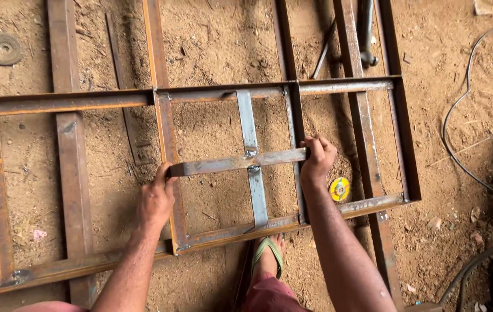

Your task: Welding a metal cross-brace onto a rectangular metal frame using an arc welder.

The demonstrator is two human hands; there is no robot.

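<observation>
A rusty steel frame (62, 103) of angle bars lies flat on sandy ground. Inside its middle opening sits a cross of two grey flat bars: a horizontal flat bar (217, 165) and a vertical flat bar (249, 124). My left hand (155, 199) grips the left end of the horizontal bar where it meets an upright frame bar. My right hand (316, 159) grips the bar's right end against the other upright frame bar. My foot in a green sandal (269, 254) rests by the frame's near rail.
A yellow grinding disc (339, 189) lies on the ground right of my right hand. A worn grey disc (5, 49) lies at top left. Loose steel bars run under the frame. A dark cable (453, 124) curves along the right side.
</observation>
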